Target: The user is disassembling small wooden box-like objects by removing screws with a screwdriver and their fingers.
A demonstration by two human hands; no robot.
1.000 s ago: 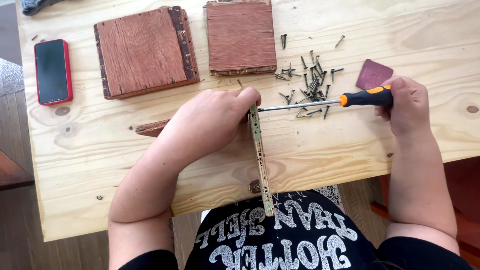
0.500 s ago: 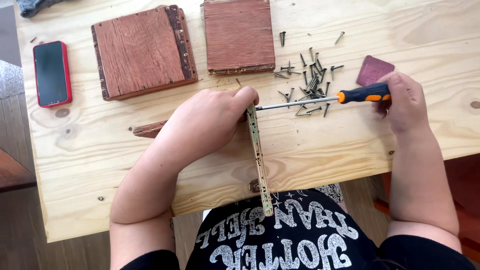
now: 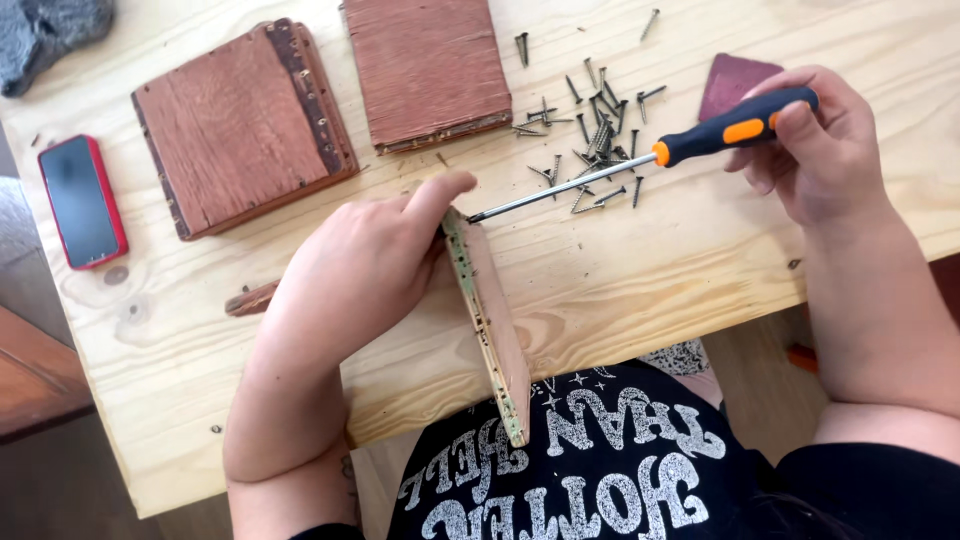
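My left hand [image 3: 365,265] grips a reddish wooden panel [image 3: 500,310] held on edge on the pale wooden table [image 3: 620,270]. A long brass hinge strip [image 3: 482,320] runs along the panel's upper edge toward my body. My right hand [image 3: 815,150] holds a screwdriver [image 3: 640,160] with a black and orange handle. Its shaft slopes down to the left, and the tip meets the far end of the hinge strip beside my left thumb.
Several loose screws [image 3: 590,130] lie scattered behind the screwdriver. Two square reddish wooden panels [image 3: 240,125] [image 3: 425,65] lie flat at the back. A red-cased phone [image 3: 82,200] sits at the left. A dark red sanding piece [image 3: 735,75] and a grey cloth [image 3: 50,35] are at the back.
The screwdriver handle has risen and swung farther right, so the shaft now slants. The held panel has tilted, showing more of its wooden face. My left hand stays on it.
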